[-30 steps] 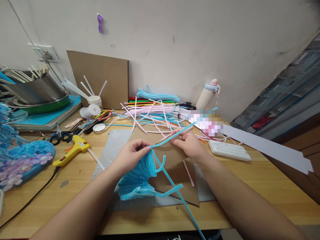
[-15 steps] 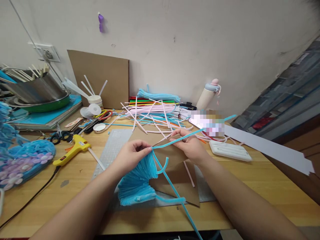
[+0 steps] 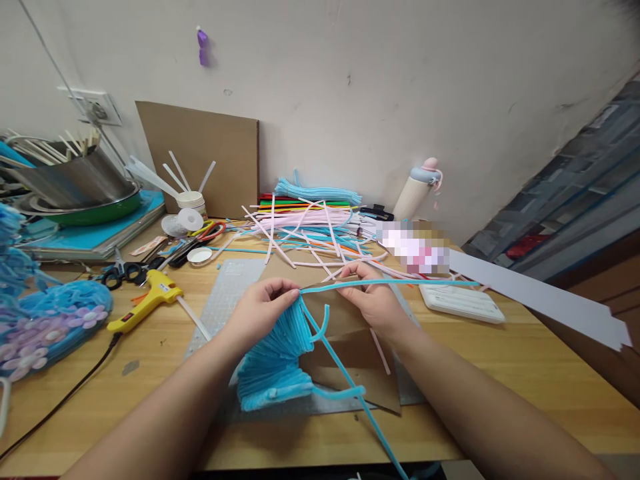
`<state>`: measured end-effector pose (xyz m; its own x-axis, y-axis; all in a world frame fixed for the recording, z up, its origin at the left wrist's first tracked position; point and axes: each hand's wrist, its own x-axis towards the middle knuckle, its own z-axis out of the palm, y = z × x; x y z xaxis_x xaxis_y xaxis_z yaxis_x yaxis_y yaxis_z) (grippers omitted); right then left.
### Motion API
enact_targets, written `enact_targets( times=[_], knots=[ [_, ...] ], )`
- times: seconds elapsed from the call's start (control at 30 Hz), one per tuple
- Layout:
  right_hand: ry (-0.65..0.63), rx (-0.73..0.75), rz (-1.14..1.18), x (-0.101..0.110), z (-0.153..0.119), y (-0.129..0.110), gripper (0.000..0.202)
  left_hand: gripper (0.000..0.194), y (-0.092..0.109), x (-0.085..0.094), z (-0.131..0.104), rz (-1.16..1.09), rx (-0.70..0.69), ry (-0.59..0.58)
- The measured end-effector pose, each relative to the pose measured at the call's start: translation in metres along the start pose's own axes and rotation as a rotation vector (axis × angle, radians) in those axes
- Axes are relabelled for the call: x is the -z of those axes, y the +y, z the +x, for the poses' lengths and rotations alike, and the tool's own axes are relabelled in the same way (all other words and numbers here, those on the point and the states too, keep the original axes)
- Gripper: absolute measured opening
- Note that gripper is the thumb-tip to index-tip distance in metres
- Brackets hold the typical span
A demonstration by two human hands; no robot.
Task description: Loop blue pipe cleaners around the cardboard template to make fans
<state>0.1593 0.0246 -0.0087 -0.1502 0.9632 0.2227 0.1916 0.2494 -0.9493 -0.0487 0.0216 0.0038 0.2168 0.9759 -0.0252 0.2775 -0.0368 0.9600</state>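
Note:
A blue fuzzy wrapped piece [image 3: 275,370] lies over brown cardboard [image 3: 345,353], with blue stems sticking out at its right side. My left hand [image 3: 267,307] pinches its upper edge, thumb and forefinger pressed together. From that pinch a long blue pipe cleaner [image 3: 425,283] runs almost level to the right. My right hand [image 3: 367,297] has its fingers closed round this strand and near the cardboard's upper edge. Another blue strand [image 3: 345,370] slants down past the table's front edge.
A yellow glue gun [image 3: 150,300] and scissors [image 3: 123,270] lie at the left, beside a blue flowered piece [image 3: 60,320]. Behind the hands are piled pipe cleaners [image 3: 310,217]. A white keyboard-like object [image 3: 463,303], a blurred phone and a bottle [image 3: 415,190] stand or lie right.
The long blue strand's free end has swung down and to the right, so the strand now lies nearly level. Both hands have shifted slightly and keep their grips.

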Motion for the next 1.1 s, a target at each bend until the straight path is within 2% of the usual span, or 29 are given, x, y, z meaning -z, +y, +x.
enact_targets(
  times=[0.23,0.67,0.8,0.87,0.93,1.1],
  knots=[
    [0.017,0.013,0.007,0.0021,0.0038,0.002,0.017,0.029,-0.0037,-0.0006,-0.0003,0.043,-0.043,-0.009],
    [-0.042,0.064,-0.054,0.0023,-0.0008,-0.0067,0.012,0.029,0.0,-0.0006,-0.0022,0.055,0.042,-0.023],
    [-0.16,0.085,-0.034,0.003,-0.002,-0.0076,0.025,0.03,-0.0001,-0.0011,-0.0025,0.07,0.038,0.009],
    [-0.188,0.085,0.035,0.0024,-0.0015,-0.0075,0.022,0.03,-0.0009,-0.0012,-0.0021,0.071,0.032,0.02],
    [-0.135,0.055,0.086,0.0014,-0.0001,-0.0062,0.017,0.029,-0.0015,-0.0013,-0.0018,0.065,0.03,0.021],
    [0.004,-0.006,0.148,-0.0002,0.0039,0.0002,0.019,0.027,-0.0015,-0.0021,-0.0017,0.025,0.046,0.047]
  ],
)
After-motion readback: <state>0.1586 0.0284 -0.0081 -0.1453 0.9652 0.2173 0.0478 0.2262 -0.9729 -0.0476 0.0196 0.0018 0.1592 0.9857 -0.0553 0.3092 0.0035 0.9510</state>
